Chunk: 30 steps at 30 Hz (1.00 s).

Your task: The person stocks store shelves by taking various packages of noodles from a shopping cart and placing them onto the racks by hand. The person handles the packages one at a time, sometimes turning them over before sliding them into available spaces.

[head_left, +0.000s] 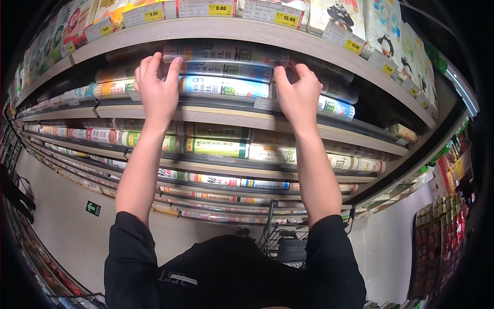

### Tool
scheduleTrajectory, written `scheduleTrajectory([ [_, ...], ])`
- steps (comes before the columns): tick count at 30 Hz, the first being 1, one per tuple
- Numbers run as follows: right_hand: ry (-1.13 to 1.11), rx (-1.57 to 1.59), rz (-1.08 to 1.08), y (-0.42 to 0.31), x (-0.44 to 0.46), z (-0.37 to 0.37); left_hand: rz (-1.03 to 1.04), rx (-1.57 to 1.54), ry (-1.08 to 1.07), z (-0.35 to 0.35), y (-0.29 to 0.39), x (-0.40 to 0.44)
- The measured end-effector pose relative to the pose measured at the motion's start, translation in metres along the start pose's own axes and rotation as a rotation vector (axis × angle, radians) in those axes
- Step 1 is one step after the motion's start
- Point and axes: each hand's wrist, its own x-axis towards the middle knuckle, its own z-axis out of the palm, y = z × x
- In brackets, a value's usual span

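Both my hands reach into a shelf of cylindrical noodle packs. My left hand (156,85) has its thumb and fingers around the left end of the topmost clear-wrapped noodle pack (221,53). At the right end of that same pack is my right hand (298,92), its fingers bent and partly in shadow. The pack lies level between the hands. Just below it lies a blue noodle pack (224,69), and in front of that a light-blue and white pack (224,86), near the shelf's edge.
A shelf board (206,28) with price tags and bagged goods overhangs the hands. Lower shelves hold more noodle packs, such as a green one (216,147). A wire cart (288,249) stands below, near my body. Floor (67,180) shows at left.
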Motion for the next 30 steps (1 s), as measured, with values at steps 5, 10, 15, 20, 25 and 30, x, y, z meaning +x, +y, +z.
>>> scheduleTrajectory([
  [5,-0.224,-0.099,0.068,-0.013,0.022,0.005,-0.024,0.222,-0.089,0.02,-0.029,0.015],
  [10,-0.259,-0.276,0.016,-0.008,0.018,0.015,-0.131,0.418,-0.297,0.023,-0.042,0.025],
  [15,-0.211,-0.287,-0.032,-0.004,0.013,0.018,-0.207,0.374,-0.385,0.021,-0.031,0.033],
  [20,-0.197,-0.266,-0.091,-0.002,0.011,0.019,-0.248,0.425,-0.464,0.019,-0.024,0.038],
  [25,0.377,-0.062,-0.515,0.022,-0.03,0.005,0.128,0.114,-0.112,-0.012,0.035,-0.02],
  [30,0.133,0.022,-0.302,0.097,-0.221,-0.058,0.299,-0.517,-0.751,-0.069,0.039,-0.177],
])
